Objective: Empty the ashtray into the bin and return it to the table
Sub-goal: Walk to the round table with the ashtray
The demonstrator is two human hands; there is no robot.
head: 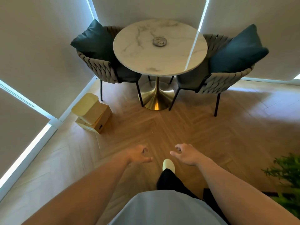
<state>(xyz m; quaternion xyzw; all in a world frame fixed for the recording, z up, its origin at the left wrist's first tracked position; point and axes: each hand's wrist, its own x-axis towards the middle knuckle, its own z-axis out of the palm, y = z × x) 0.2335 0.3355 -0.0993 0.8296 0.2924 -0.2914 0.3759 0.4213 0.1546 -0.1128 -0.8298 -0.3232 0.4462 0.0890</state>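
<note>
Both hands empty. Left hand [139, 154] and right hand [186, 154] are held out low in front of the body, apart from each other, fingers loosely curled, gripping nothing. One foot in a pale slipper [168, 165] shows between and just below them, over the wood floor [194, 127].

Ashtray [159, 42]: well ahead of both hands, slightly nearer the right hand's line, sitting flat near the middle of the round marble table [138, 62]. Something lies in its dish; too small to identify.

Bin [88, 108]: pale yellow, lidded, on the floor ahead and to the left of the left hand, against a cardboard box [102, 120], near the left chair [97, 62].

Judged step: approach, before any pickup; the ashtray is untouched.

Next move calls for closing on the table between the two chairs, then lifting the ashtray level so nothing spills on the way to the bin. The bin lid looks shut, so one hand will likely be needed for it.
</note>
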